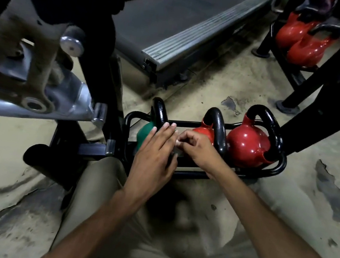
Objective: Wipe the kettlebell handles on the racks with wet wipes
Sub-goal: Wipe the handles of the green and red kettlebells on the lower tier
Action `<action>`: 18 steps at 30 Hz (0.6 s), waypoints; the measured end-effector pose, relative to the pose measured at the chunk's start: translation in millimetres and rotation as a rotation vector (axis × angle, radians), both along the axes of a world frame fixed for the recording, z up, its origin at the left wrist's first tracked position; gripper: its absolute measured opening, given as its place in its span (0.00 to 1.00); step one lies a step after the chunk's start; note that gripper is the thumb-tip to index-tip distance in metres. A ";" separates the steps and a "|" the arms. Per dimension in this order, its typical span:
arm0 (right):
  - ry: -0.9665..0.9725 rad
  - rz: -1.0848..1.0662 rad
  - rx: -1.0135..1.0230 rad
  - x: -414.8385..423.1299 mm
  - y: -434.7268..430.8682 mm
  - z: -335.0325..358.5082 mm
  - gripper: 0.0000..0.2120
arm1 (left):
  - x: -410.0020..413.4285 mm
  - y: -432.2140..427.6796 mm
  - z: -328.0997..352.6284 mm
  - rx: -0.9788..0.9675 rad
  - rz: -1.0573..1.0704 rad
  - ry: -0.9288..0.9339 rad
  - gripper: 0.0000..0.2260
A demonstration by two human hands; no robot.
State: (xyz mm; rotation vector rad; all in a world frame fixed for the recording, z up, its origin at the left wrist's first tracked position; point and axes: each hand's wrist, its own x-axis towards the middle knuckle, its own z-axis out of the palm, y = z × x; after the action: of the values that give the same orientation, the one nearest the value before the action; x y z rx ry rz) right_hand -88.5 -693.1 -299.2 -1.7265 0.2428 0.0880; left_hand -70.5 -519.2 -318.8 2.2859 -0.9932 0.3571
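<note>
Low rack (189,123) straight ahead of me, three bells in a row: green kettlebell (144,131) on my left, small red kettlebell (203,132) in the middle, large red kettlebell (246,144) on the right. All three black handles stand upright. No wiping under way yet, by my reading.

Left hand (153,159): palm down, fingers straight and close together, fingertips at the foot of the green bell handle (159,111). Whatever sits under the palm is hidden, so I cannot tell if it steadies a pack.

Right hand (197,146): fingers curled, pinching a small white scrap in the gap between my hands. I take it for the wet wipe (177,141), though most of it is covered.

The relation that counts: the green bell handle rises just beyond and a little left of the wipe, its loop edge-on to me, running away from my body. My left hand is nearer it, but the wipe sits in my right. The middle handle (218,127) arches just past my right knuckles, so it is the shorter reach for the wipe hand. Going green first likely means crossing leftward over my own left fingers.
</note>
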 end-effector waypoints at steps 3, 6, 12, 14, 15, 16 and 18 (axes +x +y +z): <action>-0.047 -0.009 -0.052 -7.4 -26.7 9.2 0.03 | -2.6 -25.1 8.1 -0.030 -0.005 0.015 0.24; -0.086 -0.084 -0.059 -9.4 -64.2 19.5 0.06 | -6.5 -53.4 14.7 -0.056 -0.005 0.068 0.25; -0.220 -0.190 -0.182 25.7 -136.5 55.9 0.07 | -5.1 -104.8 15.1 0.032 -0.075 0.286 0.35; -0.246 -0.146 -0.417 50.6 -154.5 63.9 0.07 | -4.7 -119.0 9.9 0.117 -0.111 0.327 0.39; -0.231 -0.110 -0.550 64.1 -162.1 65.9 0.06 | -5.8 -125.2 7.0 0.159 -0.113 0.316 0.39; -0.191 -0.077 -0.656 78.6 -169.1 63.8 0.05 | -7.4 -130.8 4.4 0.194 -0.106 0.299 0.39; -0.032 -0.004 -0.755 108.1 -178.2 50.3 0.04 | -10.7 -139.0 4.0 0.236 -0.053 0.271 0.36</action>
State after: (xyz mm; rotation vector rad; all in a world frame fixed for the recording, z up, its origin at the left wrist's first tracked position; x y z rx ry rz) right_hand 19.6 -871.3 -248.9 -2.4745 0.2751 -0.0429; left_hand -81.1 -658.2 -314.7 2.4286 -0.9949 -0.0976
